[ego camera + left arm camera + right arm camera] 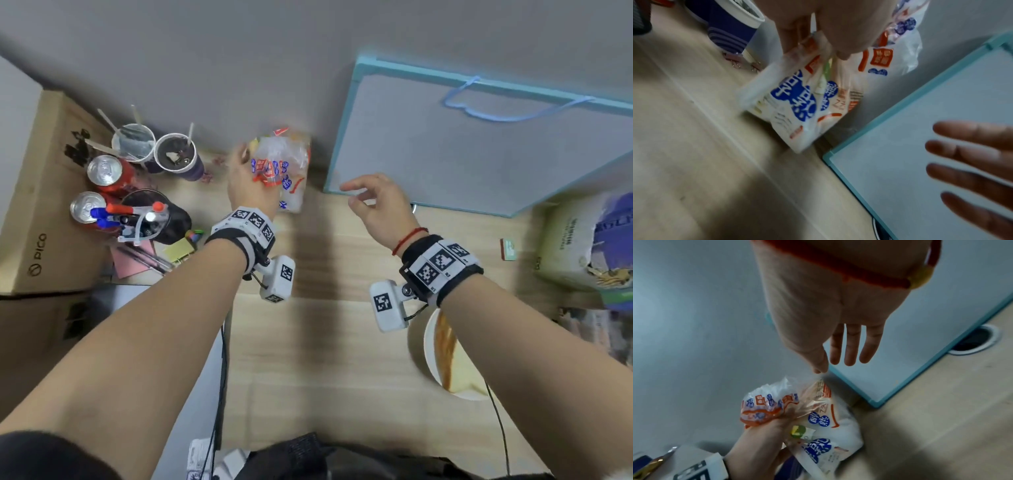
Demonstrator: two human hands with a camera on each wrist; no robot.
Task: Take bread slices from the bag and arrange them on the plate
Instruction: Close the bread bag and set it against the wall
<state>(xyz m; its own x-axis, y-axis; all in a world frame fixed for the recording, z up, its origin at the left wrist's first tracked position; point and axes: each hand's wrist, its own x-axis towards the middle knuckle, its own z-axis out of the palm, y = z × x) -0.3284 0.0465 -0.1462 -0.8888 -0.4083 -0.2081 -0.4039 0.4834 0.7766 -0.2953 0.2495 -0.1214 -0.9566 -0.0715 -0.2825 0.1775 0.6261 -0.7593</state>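
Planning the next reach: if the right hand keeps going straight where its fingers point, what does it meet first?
Most likely the bread bag that the left hand grips; the right hand is open just short of it, though depth is uncertain.

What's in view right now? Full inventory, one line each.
bread bag: 1, clear with blue and red print, back of desk by the wall
plate: 1, white, front right, bread slice on it
paper bag: 1, teal, leaning at the wall
drink cans: 2, red, left
paper cups: 2, purple-sided, back left
cardboard box: 1, brown, far left
left hand: grips the bread bag
right hand: empty, beside the bag
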